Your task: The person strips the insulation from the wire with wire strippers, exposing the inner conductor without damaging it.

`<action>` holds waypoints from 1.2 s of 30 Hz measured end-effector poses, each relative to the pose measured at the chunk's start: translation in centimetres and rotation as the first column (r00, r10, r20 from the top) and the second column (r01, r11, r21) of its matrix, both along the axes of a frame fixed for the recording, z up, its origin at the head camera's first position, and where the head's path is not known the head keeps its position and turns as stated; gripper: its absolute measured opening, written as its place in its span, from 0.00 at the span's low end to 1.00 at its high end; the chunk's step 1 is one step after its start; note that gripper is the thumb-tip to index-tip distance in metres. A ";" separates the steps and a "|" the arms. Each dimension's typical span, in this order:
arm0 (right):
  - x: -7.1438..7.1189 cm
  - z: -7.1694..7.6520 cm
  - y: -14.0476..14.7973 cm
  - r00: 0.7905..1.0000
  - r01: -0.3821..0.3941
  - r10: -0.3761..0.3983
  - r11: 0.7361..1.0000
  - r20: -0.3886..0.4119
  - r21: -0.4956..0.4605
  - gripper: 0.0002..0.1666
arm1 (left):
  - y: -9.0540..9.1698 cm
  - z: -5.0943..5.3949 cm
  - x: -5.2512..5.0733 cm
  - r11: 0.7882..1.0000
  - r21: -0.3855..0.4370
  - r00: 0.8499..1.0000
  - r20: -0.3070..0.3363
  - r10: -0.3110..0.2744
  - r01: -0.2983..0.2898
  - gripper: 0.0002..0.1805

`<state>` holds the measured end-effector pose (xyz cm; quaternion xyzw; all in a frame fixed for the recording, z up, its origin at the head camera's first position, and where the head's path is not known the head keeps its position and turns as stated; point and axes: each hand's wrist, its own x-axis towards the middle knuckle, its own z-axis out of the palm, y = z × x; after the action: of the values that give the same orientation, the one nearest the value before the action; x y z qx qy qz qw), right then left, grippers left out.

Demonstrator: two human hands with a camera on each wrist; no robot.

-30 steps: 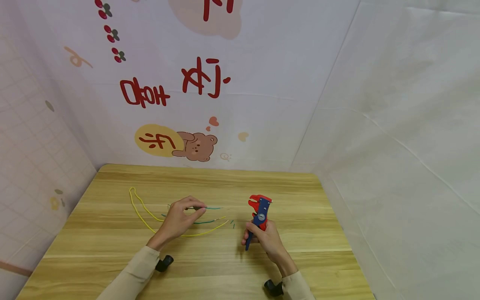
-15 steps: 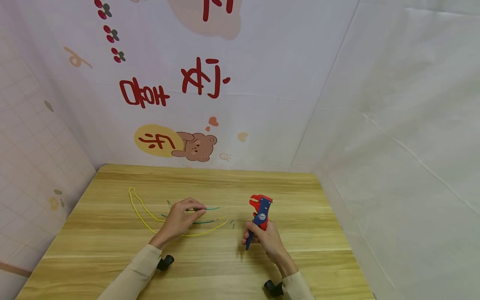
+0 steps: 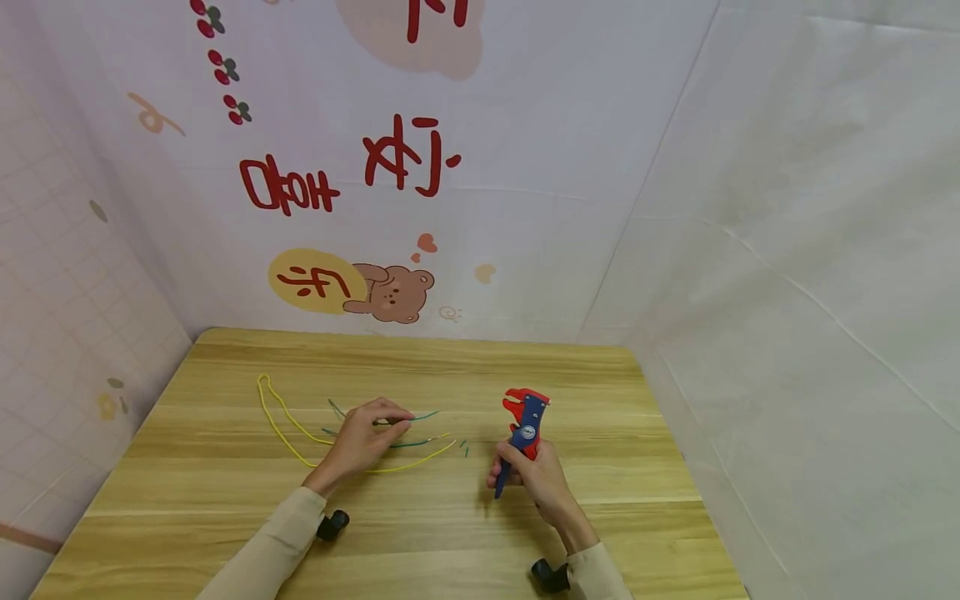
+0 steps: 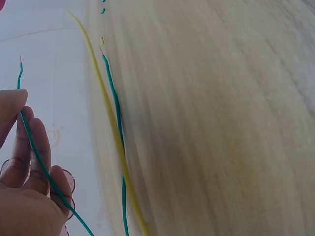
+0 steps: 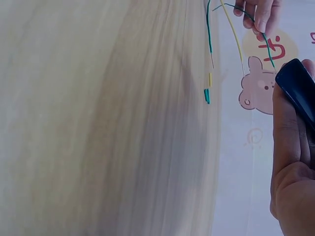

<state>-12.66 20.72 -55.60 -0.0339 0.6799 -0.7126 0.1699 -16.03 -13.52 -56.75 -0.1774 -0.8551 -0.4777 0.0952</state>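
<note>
My left hand [image 3: 362, 437] pinches a green wire [image 4: 43, 167] between thumb and fingers. A short bare metal tip shows at the wire's end in the left wrist view. To its right in the head view, my right hand [image 3: 546, 482] grips a red and blue wire stripper [image 3: 530, 414] by its handles, red jaws pointing away from me. In the right wrist view, only the dark handle [image 5: 297, 84] of the stripper is seen. The stripper and the held wire are apart. Beneath my left hand lie another green wire [image 4: 117, 110] and a yellow wire [image 4: 107, 93].
Several short green insulation offcuts [image 5: 206, 96] and a yellow offcut [image 5: 210, 79] lie on the wooden table [image 3: 420, 533] between my hands. The yellow wire's long loop [image 3: 270, 410] spreads to the left. A printed cloth wall [image 3: 510, 250] stands behind the table.
My left hand has shifted slightly to the right, and the green wire in it has tilted, its tail showing farther left. My right hand has drifted a little right with the wire stripper.
</note>
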 end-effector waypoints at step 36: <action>-0.4 -0.8 2.0 0.997 0.073 -0.073 0.995 -0.006 0.073 0.26 | -0.7 -1.3 -0.2 0.996 -0.077 0.990 0.134 -0.035 0.046 0.08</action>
<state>-13.11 22.72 -56.42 -0.0040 0.7065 -0.6929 0.1440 -16.26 -14.18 -58.07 -0.1662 -0.8743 -0.4556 0.0212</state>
